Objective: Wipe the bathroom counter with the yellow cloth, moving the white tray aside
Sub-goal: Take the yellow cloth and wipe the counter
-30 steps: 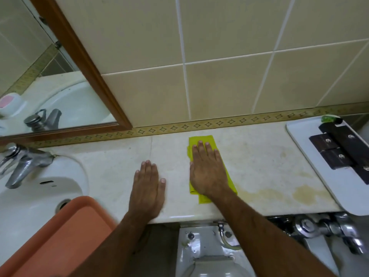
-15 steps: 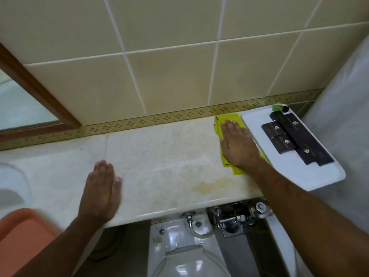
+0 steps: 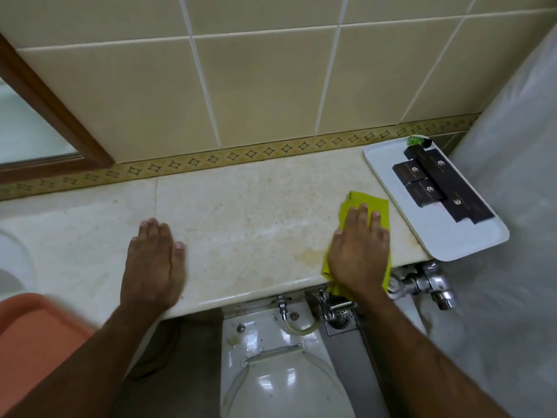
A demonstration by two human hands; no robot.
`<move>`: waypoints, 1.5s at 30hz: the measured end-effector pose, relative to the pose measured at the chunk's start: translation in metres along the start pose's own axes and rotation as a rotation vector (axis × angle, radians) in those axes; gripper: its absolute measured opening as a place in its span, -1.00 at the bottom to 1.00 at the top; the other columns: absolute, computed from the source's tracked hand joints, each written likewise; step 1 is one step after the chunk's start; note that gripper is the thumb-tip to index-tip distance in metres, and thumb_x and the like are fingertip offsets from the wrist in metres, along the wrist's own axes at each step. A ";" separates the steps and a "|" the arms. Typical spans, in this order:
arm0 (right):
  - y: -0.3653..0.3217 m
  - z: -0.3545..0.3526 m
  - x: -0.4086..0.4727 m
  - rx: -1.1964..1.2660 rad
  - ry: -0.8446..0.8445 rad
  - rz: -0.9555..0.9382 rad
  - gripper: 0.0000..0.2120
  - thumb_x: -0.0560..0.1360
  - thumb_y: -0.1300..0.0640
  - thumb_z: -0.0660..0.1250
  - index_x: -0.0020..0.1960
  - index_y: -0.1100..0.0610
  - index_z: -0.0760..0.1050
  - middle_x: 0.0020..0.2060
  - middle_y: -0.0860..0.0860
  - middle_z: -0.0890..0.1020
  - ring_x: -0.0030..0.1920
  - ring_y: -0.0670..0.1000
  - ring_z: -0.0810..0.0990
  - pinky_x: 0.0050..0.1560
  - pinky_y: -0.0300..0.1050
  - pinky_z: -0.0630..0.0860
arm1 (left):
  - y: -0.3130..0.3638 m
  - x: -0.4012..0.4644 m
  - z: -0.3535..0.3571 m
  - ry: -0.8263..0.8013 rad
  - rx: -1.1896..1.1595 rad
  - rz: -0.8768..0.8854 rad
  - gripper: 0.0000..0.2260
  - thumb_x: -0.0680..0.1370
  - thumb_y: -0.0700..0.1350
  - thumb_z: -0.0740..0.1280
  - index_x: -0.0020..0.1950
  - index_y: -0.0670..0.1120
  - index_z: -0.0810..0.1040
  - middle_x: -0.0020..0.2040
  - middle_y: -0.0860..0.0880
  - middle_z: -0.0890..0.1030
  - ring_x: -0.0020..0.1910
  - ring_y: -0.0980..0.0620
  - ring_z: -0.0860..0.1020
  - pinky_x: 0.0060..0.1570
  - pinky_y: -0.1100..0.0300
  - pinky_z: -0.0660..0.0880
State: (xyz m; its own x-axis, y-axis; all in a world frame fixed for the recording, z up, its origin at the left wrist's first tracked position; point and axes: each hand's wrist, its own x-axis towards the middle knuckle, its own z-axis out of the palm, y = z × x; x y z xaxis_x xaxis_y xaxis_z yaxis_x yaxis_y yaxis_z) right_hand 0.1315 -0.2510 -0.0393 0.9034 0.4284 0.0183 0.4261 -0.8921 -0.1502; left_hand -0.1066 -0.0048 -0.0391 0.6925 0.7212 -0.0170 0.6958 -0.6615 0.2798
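While the marble counter (image 3: pixel 241 224) is being wiped, I am judging the white tray (image 3: pixel 446 236), overhanging its right end, needs shifting next; my right hand (image 3: pixel 358 251) is pressing the yellow cloth (image 3: pixel 366 200) at the front edge, fingers together; left hand (image 3: pixel 152 260) is bracing flat.

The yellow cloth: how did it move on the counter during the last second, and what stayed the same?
The right hand slid the yellow cloth rightward along the counter to the white tray, then pulled it back to the front edge, where it now overhangs. The left hand stayed flat on the counter. The tray and its dark boxes look unmoved.
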 end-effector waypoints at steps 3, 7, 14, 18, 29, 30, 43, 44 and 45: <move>-0.073 0.011 -0.029 0.012 -0.035 -0.088 -0.42 0.56 0.01 0.04 0.53 0.23 0.18 0.53 0.22 0.23 0.52 0.29 0.17 0.47 0.26 0.16 | -0.002 0.002 0.000 0.018 0.024 0.021 -0.37 0.61 0.14 -0.16 0.54 -0.25 0.15 0.57 -0.23 0.14 0.57 -0.16 0.06 0.53 -0.08 0.01; -0.101 0.014 -0.048 0.035 -0.115 -0.483 -0.44 0.57 -0.01 0.02 0.53 0.16 0.20 0.54 0.15 0.24 0.54 0.23 0.16 0.50 0.23 0.12 | -0.006 0.001 0.000 0.006 0.018 0.021 -0.35 0.60 0.16 -0.17 0.55 -0.23 0.13 0.58 -0.20 0.12 0.58 -0.13 0.05 0.53 -0.09 0.02; 0.049 -0.010 0.027 -0.030 -0.132 -0.454 -0.42 0.59 -0.12 -0.10 0.58 -0.01 0.05 0.58 0.17 0.06 0.58 0.17 0.00 0.53 0.22 0.07 | -0.005 0.000 -0.001 0.017 0.017 -0.005 -0.39 0.62 0.14 -0.15 0.56 -0.21 0.11 0.59 -0.17 0.10 0.58 -0.09 0.04 0.54 -0.04 -0.01; 0.040 -0.003 0.019 -0.005 -0.001 -0.129 -0.41 0.55 -0.08 -0.02 0.53 0.11 0.23 0.52 0.30 0.22 0.52 0.28 0.15 0.45 0.25 0.18 | -0.001 0.000 -0.006 -0.016 0.036 -0.030 -0.39 0.62 0.12 -0.14 0.56 -0.22 0.10 0.59 -0.20 0.10 0.58 -0.11 0.04 0.54 -0.02 -0.03; -0.183 0.034 -0.070 0.050 0.029 -0.161 -0.41 0.53 -0.02 0.11 0.51 0.20 0.26 0.48 0.38 0.25 0.49 0.38 0.18 0.43 0.32 0.18 | -0.085 -0.098 -0.051 0.119 -0.028 -0.331 -0.38 0.62 0.08 -0.13 0.56 -0.28 -0.04 0.59 -0.26 -0.05 0.58 -0.17 -0.08 0.54 -0.08 -0.09; -0.204 0.036 -0.078 0.055 0.012 -0.209 -0.41 0.54 -0.02 0.12 0.52 0.19 0.24 0.49 0.37 0.23 0.50 0.37 0.16 0.44 0.32 0.16 | -0.087 -0.099 -0.046 0.139 -0.050 -0.321 -0.38 0.61 0.07 -0.12 0.56 -0.30 -0.03 0.59 -0.27 -0.05 0.58 -0.18 -0.07 0.54 -0.07 -0.07; -0.267 0.002 -0.117 0.468 -0.627 -0.876 -0.50 0.64 0.15 0.14 0.55 0.21 0.16 0.55 0.16 0.20 0.57 0.13 0.08 0.51 -0.02 -0.03 | -0.094 -0.098 -0.035 0.179 -0.045 -0.315 -0.35 0.58 0.06 -0.12 0.52 -0.38 0.10 0.55 -0.35 0.07 0.56 -0.26 0.03 0.53 -0.13 0.01; -0.254 -0.009 -0.113 0.541 -0.685 -0.840 -0.53 0.63 0.18 0.18 0.52 0.20 0.25 0.52 0.15 0.29 0.54 0.12 0.18 0.48 -0.09 0.06 | -0.092 -0.098 -0.040 0.151 -0.025 -0.314 -0.35 0.58 0.07 -0.11 0.51 -0.38 0.11 0.54 -0.37 0.09 0.56 -0.28 0.04 0.52 -0.15 0.02; -0.238 -0.020 -0.109 0.564 -0.683 -0.851 -0.58 0.61 0.18 0.22 0.45 0.19 0.37 0.46 0.14 0.41 0.47 0.11 0.33 0.41 -0.15 0.20 | -0.092 -0.098 -0.044 0.124 0.008 -0.312 -0.34 0.58 0.08 -0.10 0.50 -0.39 0.13 0.53 -0.38 0.11 0.55 -0.29 0.07 0.51 -0.17 0.04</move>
State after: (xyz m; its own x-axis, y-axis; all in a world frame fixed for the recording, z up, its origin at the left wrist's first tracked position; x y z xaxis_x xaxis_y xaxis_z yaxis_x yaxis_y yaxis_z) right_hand -0.0677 -0.0885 0.0143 0.0644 0.9821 -0.1769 0.6342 -0.1771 -0.7526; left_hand -0.2465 -0.0055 -0.0211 0.4180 0.9083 0.0162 0.8723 -0.4063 0.2720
